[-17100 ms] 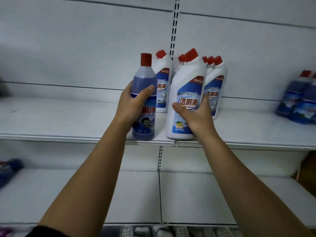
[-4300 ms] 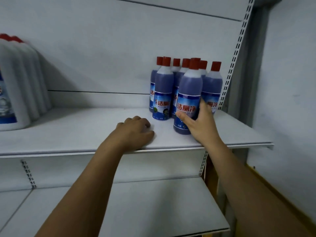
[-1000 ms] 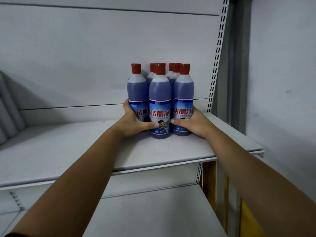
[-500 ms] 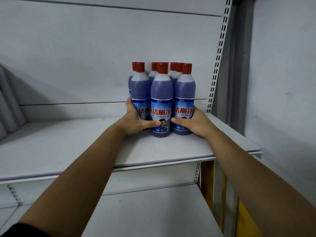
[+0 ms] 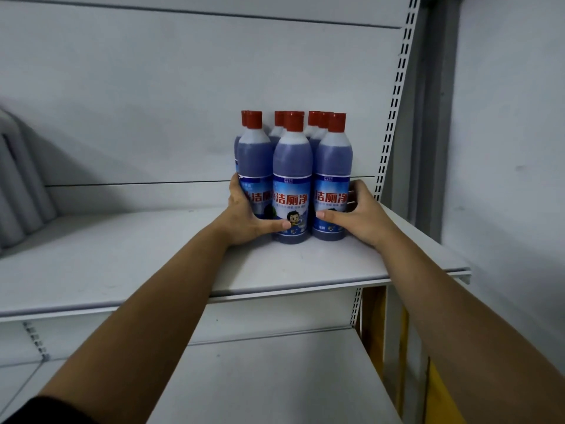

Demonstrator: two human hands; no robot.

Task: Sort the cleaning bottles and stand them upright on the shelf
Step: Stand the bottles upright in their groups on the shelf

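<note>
On the upper shelf (image 5: 153,264), toward its right end and close to the back panel (image 5: 183,102), stands a tight cluster of blue bottles (image 5: 292,179), all upright, red caps up. Three bottles form the front row; more caps show behind them, exact count uncertain because the rear ones are hidden. Front labels are blue and white with red characters, and a cartoon figure shows on the middle bottle (image 5: 292,191). The left hand (image 5: 247,221) presses against the left side of the cluster, fingers wrapped round the left front bottle (image 5: 255,166) and thumb laid across the lower front of the middle bottle. The right hand (image 5: 360,215) cups the right side, thumb on the lower front of the right front bottle (image 5: 333,175), fingers curled round its far side. Both hands are partly closed against the group, bracing it from either side; no bottle is lifted off the shelf. A slotted upright (image 5: 394,96) rises just right of the cluster. At the far left edge, pale blurred bottle shapes (image 5: 21,185) stand on the same shelf, well apart from the blue ones. A lower shelf (image 5: 275,377) sits below, beneath the forearms. A yellow strip (image 5: 434,390) shows low at the right.
</note>
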